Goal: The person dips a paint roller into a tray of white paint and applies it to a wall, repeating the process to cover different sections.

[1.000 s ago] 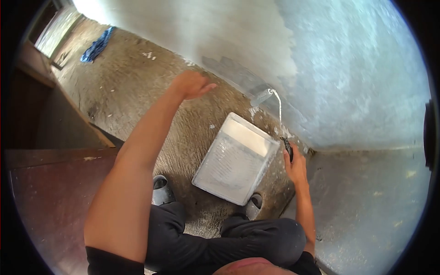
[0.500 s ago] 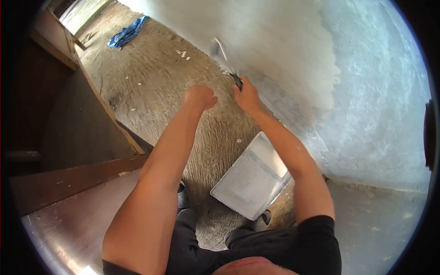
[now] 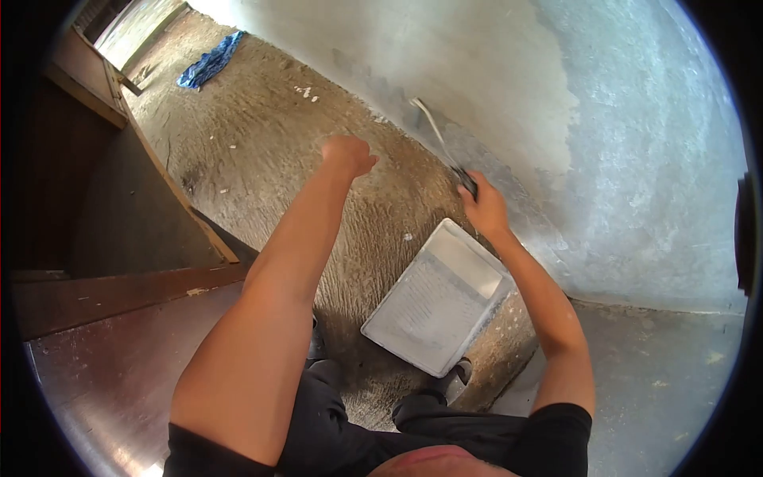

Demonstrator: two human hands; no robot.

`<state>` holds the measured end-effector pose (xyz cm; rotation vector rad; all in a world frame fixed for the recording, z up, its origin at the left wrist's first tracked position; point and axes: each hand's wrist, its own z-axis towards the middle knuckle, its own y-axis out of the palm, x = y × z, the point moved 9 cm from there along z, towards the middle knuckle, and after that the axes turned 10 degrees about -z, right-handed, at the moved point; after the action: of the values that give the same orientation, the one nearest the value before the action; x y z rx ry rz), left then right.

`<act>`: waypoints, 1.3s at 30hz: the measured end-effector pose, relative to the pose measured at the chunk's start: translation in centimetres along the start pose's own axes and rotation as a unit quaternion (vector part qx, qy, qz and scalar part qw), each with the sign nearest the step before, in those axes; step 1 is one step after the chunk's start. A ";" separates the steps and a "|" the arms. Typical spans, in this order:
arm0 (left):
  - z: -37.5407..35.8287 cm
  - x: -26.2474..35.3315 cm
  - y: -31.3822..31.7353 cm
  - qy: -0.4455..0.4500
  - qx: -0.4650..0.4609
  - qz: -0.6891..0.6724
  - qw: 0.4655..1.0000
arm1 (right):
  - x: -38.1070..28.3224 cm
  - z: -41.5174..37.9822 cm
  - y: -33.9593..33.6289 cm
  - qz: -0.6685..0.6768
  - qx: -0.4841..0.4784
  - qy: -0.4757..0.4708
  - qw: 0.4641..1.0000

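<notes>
My right hand (image 3: 486, 205) is wrapped round the black handle of a paint roller (image 3: 436, 127), whose bent metal frame points up and left against the lower wall (image 3: 493, 87). The roller's head is hard to make out against the grey wall. Held out over the rough floor, my left hand (image 3: 348, 156) is closed, with its fingers curled under; whatever it may hold is hidden. Below my right hand, a paint tray (image 3: 421, 314) lies tilted on the floor in front of my feet, with pale paint in its upper end.
A blue cloth (image 3: 211, 61) lies on the floor at the upper left. Wooden furniture (image 3: 151, 207) with a raised edge stands along the left. White flecks dot the floor (image 3: 262, 127). Another wall section meets the painted wall at the lower right.
My right hand and the roller have moved right and down along the wall, closer to the tray. My left hand has barely moved and stays closed.
</notes>
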<state>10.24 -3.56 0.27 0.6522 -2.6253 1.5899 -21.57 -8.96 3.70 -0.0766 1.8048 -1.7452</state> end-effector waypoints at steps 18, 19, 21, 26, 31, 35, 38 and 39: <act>-0.8 -3.3 0.7 -0.031 -0.006 -0.055 0.998 | -16.6 15.4 13.6 0.085 0.015 0.017 0.996; -0.9 -4.0 0.9 -0.036 -0.005 -0.054 0.998 | -18.6 17.1 14.0 0.089 0.013 0.013 0.996; -1.2 -4.7 1.3 -0.023 0.000 -0.046 0.999 | -20.6 18.9 13.8 0.077 0.026 0.008 0.997; -1.4 -4.0 1.2 -0.004 0.009 -0.026 1.000 | -15.8 14.9 11.0 0.067 0.031 0.006 0.997; -0.3 -0.7 -0.2 0.028 0.027 -0.007 0.999 | -3.6 3.3 3.9 0.011 0.033 -0.026 0.999; 1.1 2.4 -0.1 0.070 0.045 -0.012 0.996 | 4.4 -5.1 -2.2 -0.065 0.024 -0.013 0.998; 1.6 3.5 0.5 0.103 0.054 -0.006 0.993 | 6.5 -8.3 -3.2 -0.072 0.031 -0.005 0.997; 1.6 3.7 0.9 0.115 0.052 0.001 0.992 | 6.2 -8.2 -2.9 -0.073 0.027 -0.003 0.997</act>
<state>6.90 -5.80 -0.43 0.4389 -2.3934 1.6985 -31.45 -4.85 3.42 -0.1951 1.7856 -1.8909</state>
